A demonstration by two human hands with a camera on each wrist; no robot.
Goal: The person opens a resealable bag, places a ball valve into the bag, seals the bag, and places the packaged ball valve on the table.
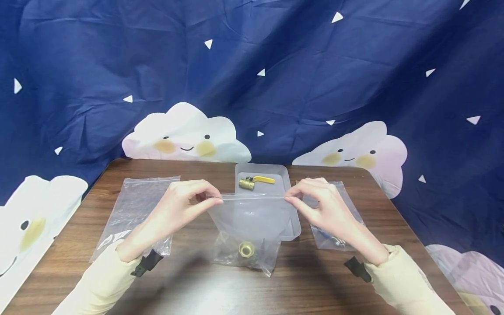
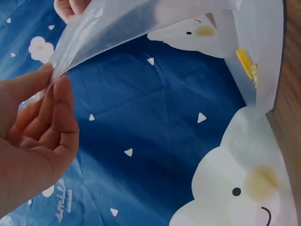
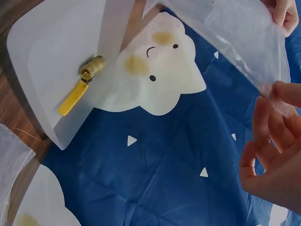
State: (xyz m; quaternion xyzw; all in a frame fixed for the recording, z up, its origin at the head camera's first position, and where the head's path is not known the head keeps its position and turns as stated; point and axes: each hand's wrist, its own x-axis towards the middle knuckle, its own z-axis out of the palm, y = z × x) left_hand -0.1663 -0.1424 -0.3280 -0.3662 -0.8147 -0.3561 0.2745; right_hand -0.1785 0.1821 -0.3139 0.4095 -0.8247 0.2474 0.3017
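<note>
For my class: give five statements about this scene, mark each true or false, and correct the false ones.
1. The left hand and right hand pinch one clear bag. True.
2. The clear bag is empty. False: a brass fitting shows inside it.
3. A valve lies in the tray. True.
4. The valve's lever is red. False: it has a yellow handle.
5. Another bag lies left of the tray. True.
</note>
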